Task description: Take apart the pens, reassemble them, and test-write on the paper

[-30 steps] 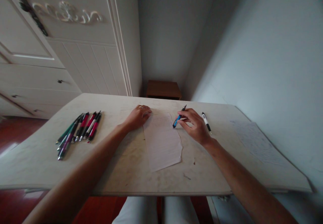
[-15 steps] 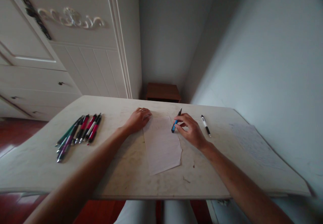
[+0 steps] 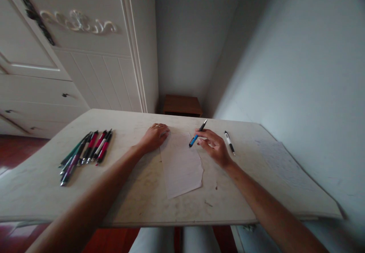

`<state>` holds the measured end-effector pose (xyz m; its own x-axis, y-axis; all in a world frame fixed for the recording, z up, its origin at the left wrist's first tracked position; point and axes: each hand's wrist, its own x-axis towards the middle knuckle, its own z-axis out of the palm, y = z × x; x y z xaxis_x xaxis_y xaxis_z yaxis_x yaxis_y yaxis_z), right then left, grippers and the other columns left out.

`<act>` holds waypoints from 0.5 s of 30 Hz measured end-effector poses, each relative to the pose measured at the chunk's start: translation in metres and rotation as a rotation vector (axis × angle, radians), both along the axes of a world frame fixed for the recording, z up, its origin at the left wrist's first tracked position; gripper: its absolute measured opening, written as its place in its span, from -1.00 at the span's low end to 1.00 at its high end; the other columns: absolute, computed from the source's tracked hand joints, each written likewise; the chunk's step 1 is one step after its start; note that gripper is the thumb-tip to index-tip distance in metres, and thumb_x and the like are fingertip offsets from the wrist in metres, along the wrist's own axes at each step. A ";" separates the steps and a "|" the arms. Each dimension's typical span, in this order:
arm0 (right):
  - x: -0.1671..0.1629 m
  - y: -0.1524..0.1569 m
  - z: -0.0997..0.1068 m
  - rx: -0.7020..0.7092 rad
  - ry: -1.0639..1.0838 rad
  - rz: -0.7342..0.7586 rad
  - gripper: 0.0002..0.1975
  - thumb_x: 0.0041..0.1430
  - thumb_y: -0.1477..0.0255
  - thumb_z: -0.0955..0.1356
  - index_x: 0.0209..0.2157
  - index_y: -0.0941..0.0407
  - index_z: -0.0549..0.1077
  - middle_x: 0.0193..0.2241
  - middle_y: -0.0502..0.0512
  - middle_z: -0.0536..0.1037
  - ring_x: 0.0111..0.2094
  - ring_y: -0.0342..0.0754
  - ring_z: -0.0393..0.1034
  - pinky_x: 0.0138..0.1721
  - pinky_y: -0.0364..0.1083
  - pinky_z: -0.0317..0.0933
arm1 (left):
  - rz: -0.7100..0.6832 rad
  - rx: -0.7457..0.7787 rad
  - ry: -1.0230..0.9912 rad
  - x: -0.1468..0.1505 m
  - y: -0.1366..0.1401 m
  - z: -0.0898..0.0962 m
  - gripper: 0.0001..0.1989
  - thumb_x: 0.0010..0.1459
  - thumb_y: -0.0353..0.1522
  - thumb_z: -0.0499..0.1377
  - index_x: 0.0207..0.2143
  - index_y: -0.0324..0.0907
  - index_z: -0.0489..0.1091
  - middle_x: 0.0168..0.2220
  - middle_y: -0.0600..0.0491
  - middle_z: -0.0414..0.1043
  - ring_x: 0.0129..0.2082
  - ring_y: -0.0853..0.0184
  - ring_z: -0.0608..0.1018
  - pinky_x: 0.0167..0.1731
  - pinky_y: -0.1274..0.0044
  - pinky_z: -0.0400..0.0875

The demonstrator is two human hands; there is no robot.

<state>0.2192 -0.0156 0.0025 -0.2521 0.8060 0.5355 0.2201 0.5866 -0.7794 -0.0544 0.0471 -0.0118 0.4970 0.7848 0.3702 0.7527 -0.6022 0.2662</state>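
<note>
My right hand [image 3: 213, 146] pinches a blue-and-black pen [image 3: 196, 135] between thumb and fingertips, above the upper right part of a torn-edged sheet of paper [image 3: 182, 169]. The pen slants, its silver tip at the far upper right and its clip end toward the lower left. My left hand [image 3: 154, 137], with a ring on one finger, lies on the table with its fingertips at the sheet's upper left corner. Its fingers are stretched forward and seem to hold nothing. A white-and-black pen [image 3: 229, 143] lies just right of my right hand.
Several pens [image 3: 85, 150] in red, black, green and purple lie in a cluster on the left of the white table [image 3: 137, 192]. Another written sheet [image 3: 282, 162] lies at the right by the wall. A brown wooden box-like piece [image 3: 182, 105] stands beyond the far edge.
The pen in my right hand has turned: its tip leans further right and its clip end has swung left over the sheet. My left hand stays at the paper's corner. The view shifted slightly.
</note>
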 end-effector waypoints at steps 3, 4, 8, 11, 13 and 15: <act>0.001 0.002 0.005 -0.170 0.191 0.034 -0.62 0.14 0.35 0.40 0.02 -0.01 0.43 0.06 0.14 0.46 -0.04 0.05 0.44 -0.22 0.01 0.47 | -0.007 -0.001 0.014 0.001 0.000 0.001 -0.70 0.24 -0.36 0.00 -0.13 -0.24 0.48 -0.04 -0.12 0.49 -0.03 0.14 0.48 0.08 0.28 0.33; 0.000 0.002 0.007 -0.218 0.250 0.051 -0.56 0.11 0.35 0.43 0.05 -0.02 0.40 0.05 0.15 0.48 -0.08 0.04 0.47 -0.24 0.01 0.47 | -0.011 0.001 0.018 0.001 0.000 0.001 -0.70 0.24 -0.37 0.00 -0.13 -0.24 0.48 -0.04 -0.13 0.49 -0.03 0.14 0.48 0.08 0.28 0.33; -0.005 0.000 0.012 -0.357 0.386 0.051 -0.55 0.03 0.34 0.48 -0.03 0.05 0.38 -0.13 0.14 0.60 -0.21 0.02 0.54 -0.33 -0.04 0.46 | -0.013 0.005 0.023 0.001 -0.001 0.001 -0.71 0.24 -0.37 0.01 -0.12 -0.23 0.48 -0.03 -0.12 0.49 -0.02 0.15 0.48 0.07 0.28 0.33; -0.007 -0.001 0.012 -0.451 0.359 0.001 -0.63 -0.02 0.26 0.50 -0.20 0.13 0.45 -0.38 0.10 0.63 -0.39 -0.02 0.55 -0.41 -0.08 0.43 | -0.009 0.007 0.027 0.000 -0.001 0.001 -0.71 0.25 -0.36 0.01 -0.11 -0.24 0.47 -0.03 -0.12 0.48 -0.02 0.15 0.48 0.08 0.29 0.33; -0.006 -0.001 0.012 -0.517 0.333 -0.009 -0.66 -0.02 0.18 0.49 -0.34 0.16 0.46 -0.58 0.02 0.56 -0.59 -0.11 0.45 -0.55 -0.13 0.36 | -0.010 0.010 0.032 0.000 -0.001 0.001 -0.70 0.25 -0.36 0.00 -0.11 -0.25 0.47 -0.03 -0.13 0.48 -0.02 0.14 0.47 0.07 0.29 0.33; -0.004 -0.001 0.012 -0.548 0.334 -0.006 -0.64 0.01 0.12 0.46 -0.46 0.15 0.42 -0.68 -0.07 0.44 -0.71 -0.20 0.29 -0.68 -0.19 0.23 | -0.012 0.011 0.033 0.000 -0.001 0.001 -0.70 0.25 -0.36 0.00 -0.11 -0.24 0.47 -0.03 -0.13 0.48 -0.02 0.14 0.47 0.07 0.28 0.33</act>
<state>0.2148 -0.0161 0.0144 -0.1374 0.9860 0.0942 -0.0843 0.0831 -0.9930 -0.0545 0.0463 -0.0111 0.5183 0.7747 0.3622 0.7537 -0.6140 0.2346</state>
